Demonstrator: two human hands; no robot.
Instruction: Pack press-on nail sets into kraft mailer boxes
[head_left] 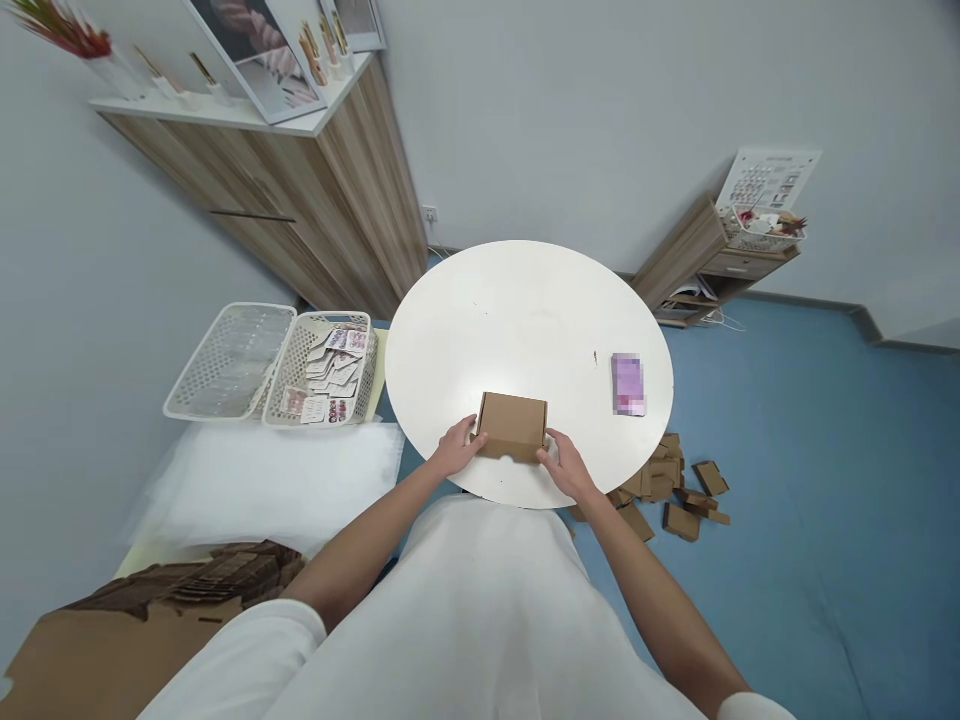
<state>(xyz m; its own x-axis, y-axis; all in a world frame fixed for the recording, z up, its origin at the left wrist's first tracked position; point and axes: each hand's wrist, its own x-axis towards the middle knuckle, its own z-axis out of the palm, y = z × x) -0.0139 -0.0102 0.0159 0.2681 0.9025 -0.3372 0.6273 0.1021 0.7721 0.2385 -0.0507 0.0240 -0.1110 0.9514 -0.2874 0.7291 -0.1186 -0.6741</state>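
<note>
A small brown cardboard box with its lid closed sits near the front edge of the round white table. My left hand grips the box at its left end, thumb along the front corner. At the opposite end my right hand holds it in the same way, fingers behind and thumb toward the front. The undersides of the box and the fingertips behind it are hidden. To the right on the tabletop lies a purple, pixelated rectangular item, apart from both hands.
Several small cardboard boxes lie on the blue floor at the right. On the left are a white basket of printed packets, a clear-filled basket, white sheets and flattened cardboard. A wooden cabinet stands behind.
</note>
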